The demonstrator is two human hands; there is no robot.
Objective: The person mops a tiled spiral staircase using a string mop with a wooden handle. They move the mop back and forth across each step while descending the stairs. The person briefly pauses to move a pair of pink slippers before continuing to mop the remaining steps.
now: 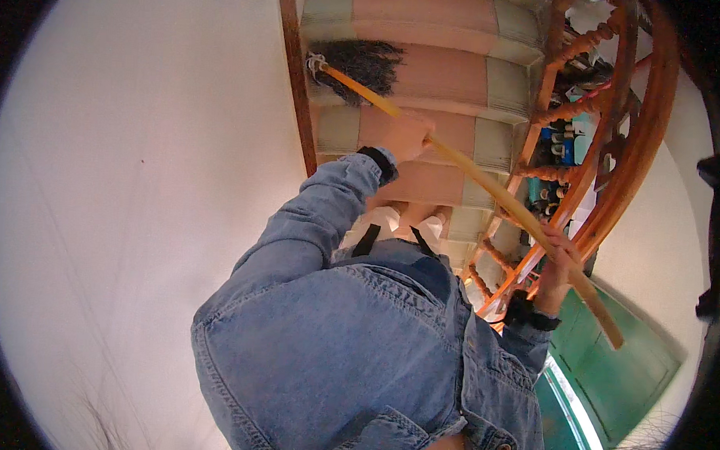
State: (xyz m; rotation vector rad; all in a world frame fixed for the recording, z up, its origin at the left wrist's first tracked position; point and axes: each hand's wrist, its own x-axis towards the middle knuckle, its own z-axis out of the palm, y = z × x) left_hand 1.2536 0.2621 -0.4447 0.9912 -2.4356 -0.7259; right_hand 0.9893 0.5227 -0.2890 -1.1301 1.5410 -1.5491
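I hold a broom by its long wooden handle (486, 182), which runs aslant across the stairs. My left hand (412, 133) grips the lower part of the handle. Further up, my right hand (558, 254) is closed around it beside the banister, and the handle's free end sticks out beyond that hand. The dark bristles (365, 70) of the broom lie on a stair tread, close to the wall on the left. Pale binding (315, 63) wraps the place where handle and bristles meet.
The staircase (442, 73) has reddish treads with grey-green sides. A carved wooden banister (636, 145) curves along the right, with shoes (558, 148) seen below through its balusters. A white wall (142, 158) borders the left. A green door (617, 359) stands at lower right.
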